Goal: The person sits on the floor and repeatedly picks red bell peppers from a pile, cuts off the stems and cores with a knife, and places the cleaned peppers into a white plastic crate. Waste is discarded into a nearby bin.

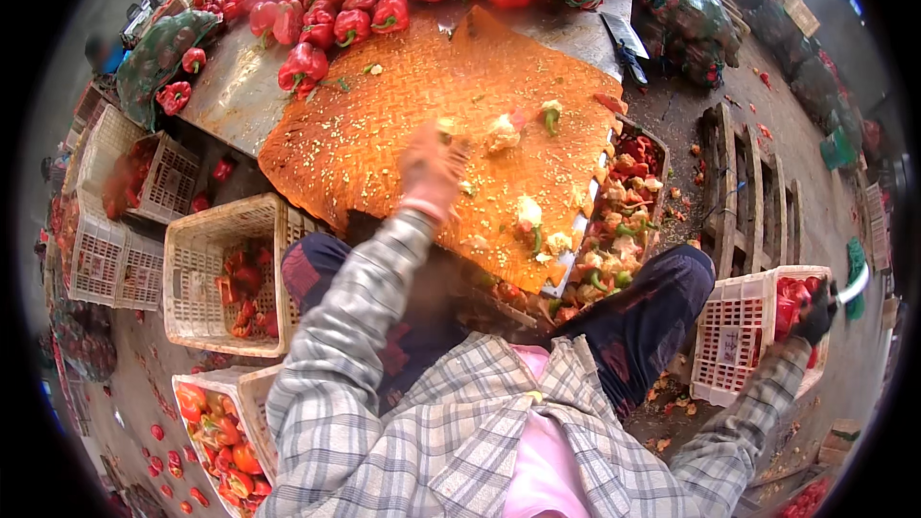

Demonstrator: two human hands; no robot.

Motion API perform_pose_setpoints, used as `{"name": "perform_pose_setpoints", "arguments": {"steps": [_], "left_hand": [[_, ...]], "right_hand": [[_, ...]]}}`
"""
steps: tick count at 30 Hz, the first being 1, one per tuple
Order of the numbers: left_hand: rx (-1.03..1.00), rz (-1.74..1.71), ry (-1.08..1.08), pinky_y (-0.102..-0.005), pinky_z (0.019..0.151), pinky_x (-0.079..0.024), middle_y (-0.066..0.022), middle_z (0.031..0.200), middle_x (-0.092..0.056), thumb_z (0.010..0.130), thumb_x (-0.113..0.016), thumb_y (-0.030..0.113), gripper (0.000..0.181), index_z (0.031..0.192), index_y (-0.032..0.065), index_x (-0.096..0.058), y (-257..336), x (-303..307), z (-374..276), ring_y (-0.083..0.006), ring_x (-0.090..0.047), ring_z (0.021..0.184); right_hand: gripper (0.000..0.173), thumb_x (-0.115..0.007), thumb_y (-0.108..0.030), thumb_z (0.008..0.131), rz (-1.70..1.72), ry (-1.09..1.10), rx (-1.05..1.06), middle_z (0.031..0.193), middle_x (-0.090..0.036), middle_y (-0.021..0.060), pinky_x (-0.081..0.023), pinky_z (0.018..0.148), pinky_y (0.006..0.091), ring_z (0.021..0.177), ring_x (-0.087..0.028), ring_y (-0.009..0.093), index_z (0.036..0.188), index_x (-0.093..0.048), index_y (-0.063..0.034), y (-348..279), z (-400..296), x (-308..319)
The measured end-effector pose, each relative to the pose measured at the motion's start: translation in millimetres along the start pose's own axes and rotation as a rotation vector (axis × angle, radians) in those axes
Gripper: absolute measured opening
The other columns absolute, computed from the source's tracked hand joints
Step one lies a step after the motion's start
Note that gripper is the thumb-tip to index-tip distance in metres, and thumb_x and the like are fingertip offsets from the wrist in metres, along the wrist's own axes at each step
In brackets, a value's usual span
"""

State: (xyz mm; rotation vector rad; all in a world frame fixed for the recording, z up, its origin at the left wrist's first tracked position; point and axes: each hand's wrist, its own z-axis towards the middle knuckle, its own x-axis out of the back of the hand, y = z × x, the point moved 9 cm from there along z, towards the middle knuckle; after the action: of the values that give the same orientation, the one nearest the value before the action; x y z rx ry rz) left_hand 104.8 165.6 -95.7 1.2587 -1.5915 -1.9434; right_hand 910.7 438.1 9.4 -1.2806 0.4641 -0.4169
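Observation:
My left hand (430, 167), bare and blurred, is over an orange woven mat (374, 115) strewn with pale seeds. A small pale piece shows by its fingertips; whether the hand holds it is unclear. Off to the right, my right hand (817, 313) wears a dark glove and grips a curved whitish blade (854, 286), likely a knife. That hand is beside a white plastic crate (727, 342) holding red peppers (788, 302). Several cut pepper cores lie on the mat, one with a green stem (552, 117). Whole red bell peppers (352, 25) are heaped behind it.
A large knife (624, 36) lies at the table's right edge. Below, a long container (665, 165) holds pepper cores and scraps. Left stand a crate (176, 259) with red pieces and another (248, 388) of peppers. A wooden pallet (730, 191) and filled net bags (691, 25) are right.

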Motion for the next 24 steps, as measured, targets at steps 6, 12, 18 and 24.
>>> {"name": "perform_pose_setpoints", "arguments": {"steps": [6,12,18,24], "left_hand": [[-0.368,0.883,-0.652,-0.0411,0.099,-0.041,-0.0200,0.126,-0.052,0.081,-0.068,0.029,0.054,0.124,0.0022,-0.051,-3,-159,-97,-0.0344,-0.052,0.116],[-0.268,0.935,-0.665,-0.0388,0.104,-0.038,-0.0236,0.134,-0.048,0.081,-0.070,0.039,0.065,0.128,-0.0023,-0.050,42,-116,-34,-0.0348,-0.047,0.125],[-0.516,1.381,0.326,-0.0397,0.095,-0.044,-0.0216,0.114,-0.060,0.080,-0.071,0.043,0.063,0.122,-0.0008,-0.055,159,65,133,-0.0337,-0.056,0.112],[0.078,1.425,0.661,-0.0397,0.095,-0.045,-0.0198,0.123,-0.057,0.068,-0.075,0.054,0.076,0.119,0.0016,-0.056,179,177,218,-0.0354,-0.056,0.113]], "right_hand": [[0.032,-0.060,-0.023,0.093,0.212,-0.644,-0.119,0.101,-0.069,0.0060,-0.049,0.061,0.0252,0.078,-0.064,0.011,0.122,-0.058,-0.0107,-18,-242,-280],[0.039,-0.052,-0.030,0.097,0.273,-1.135,-0.325,0.085,-0.069,0.0094,-0.037,0.039,0.0192,0.047,-0.049,0.005,0.126,-0.051,-0.0039,-26,-429,-428],[0.039,-0.056,-0.035,0.095,-0.063,-1.192,-0.341,0.072,-0.061,0.0042,-0.038,0.047,0.0223,0.052,-0.048,0.005,0.113,-0.057,-0.0009,28,-502,-479],[0.033,-0.051,-0.027,0.097,-0.076,-1.197,-0.303,0.070,-0.060,0.0031,-0.041,0.050,0.0237,0.057,-0.052,0.007,0.109,-0.060,0.0017,30,-503,-475]]}}
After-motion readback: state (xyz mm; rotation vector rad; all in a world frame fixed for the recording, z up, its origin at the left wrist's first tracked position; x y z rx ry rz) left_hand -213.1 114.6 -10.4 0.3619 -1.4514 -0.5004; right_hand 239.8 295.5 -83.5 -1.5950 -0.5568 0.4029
